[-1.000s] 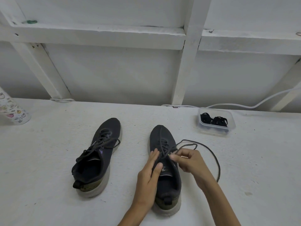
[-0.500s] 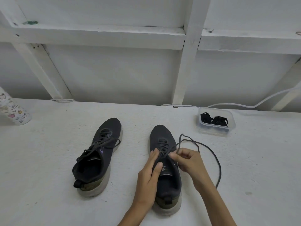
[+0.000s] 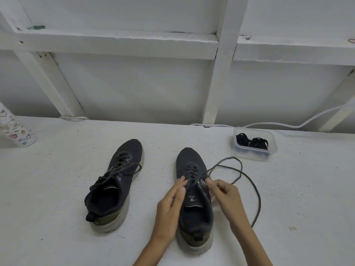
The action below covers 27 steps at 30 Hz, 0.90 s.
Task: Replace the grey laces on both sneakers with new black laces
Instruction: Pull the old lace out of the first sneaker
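A rough white desk (image 3: 57,189) carries two dark mesh sneakers. The left sneaker (image 3: 130,152) stands fully laced. On the right sneaker (image 3: 189,158), near a clear plastic tub (image 3: 274,143) of black laces (image 3: 251,142), the left hand (image 3: 170,206) lays nearly straight fingers on the lacing. The right hand (image 3: 226,196) has a curled pinching grip on the grey lace (image 3: 257,192), whose loose end loops across the desk.

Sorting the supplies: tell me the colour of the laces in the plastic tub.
Black; the laces in the tub show best in the head view.
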Each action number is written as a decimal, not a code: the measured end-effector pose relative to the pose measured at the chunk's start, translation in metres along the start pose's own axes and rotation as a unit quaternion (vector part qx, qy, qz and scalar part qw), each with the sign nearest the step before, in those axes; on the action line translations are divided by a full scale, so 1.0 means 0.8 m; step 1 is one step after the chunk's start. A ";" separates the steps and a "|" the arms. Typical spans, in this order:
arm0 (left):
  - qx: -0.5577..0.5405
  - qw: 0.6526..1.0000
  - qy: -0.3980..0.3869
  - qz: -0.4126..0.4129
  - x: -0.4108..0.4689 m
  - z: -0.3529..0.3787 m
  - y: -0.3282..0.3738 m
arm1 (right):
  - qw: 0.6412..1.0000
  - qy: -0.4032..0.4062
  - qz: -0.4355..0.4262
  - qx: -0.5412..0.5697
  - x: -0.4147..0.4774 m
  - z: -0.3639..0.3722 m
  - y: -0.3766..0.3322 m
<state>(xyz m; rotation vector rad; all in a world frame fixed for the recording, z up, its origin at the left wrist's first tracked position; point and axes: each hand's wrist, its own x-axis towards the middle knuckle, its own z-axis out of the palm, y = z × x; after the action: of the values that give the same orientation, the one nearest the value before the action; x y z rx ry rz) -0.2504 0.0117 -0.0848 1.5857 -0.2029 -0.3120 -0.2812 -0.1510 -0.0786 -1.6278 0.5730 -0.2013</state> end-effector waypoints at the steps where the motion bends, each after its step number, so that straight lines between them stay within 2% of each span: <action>1: 0.005 1.000 -0.002 0.001 0.003 -0.004 0.001 | 1.000 0.012 -0.011 0.004 -0.008 0.006 0.003; 5: 0.074 0.997 -0.017 0.011 0.027 -0.023 0.002 | 0.996 0.031 -0.018 0.086 -0.027 0.022 0.004; 11: 0.138 0.989 -0.046 -0.013 0.055 -0.028 0.010 | 0.995 -0.008 -0.027 0.093 -0.027 0.038 0.015; 16: 0.274 0.957 -0.080 0.046 0.060 -0.021 0.012 | 0.994 -0.014 -0.025 0.106 -0.029 0.041 0.018; 21: 0.339 0.938 -0.036 0.062 0.060 -0.011 0.012 | 0.994 -0.028 -0.024 0.101 -0.028 0.041 0.018; 24: 0.339 0.938 -0.011 0.067 0.064 -0.007 0.008 | 0.994 -0.022 -0.025 0.102 -0.029 0.041 0.018; 27: 0.219 0.975 -0.018 0.020 0.066 -0.015 0.001 | 0.994 -0.014 -0.025 0.107 -0.029 0.041 0.018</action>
<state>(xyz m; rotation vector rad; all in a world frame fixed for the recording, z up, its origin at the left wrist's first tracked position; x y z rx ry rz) -0.1967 0.0060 -0.0878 2.0107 -0.3491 -0.2773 -0.2898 -0.1117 -0.0931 -1.4355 0.4729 -0.2674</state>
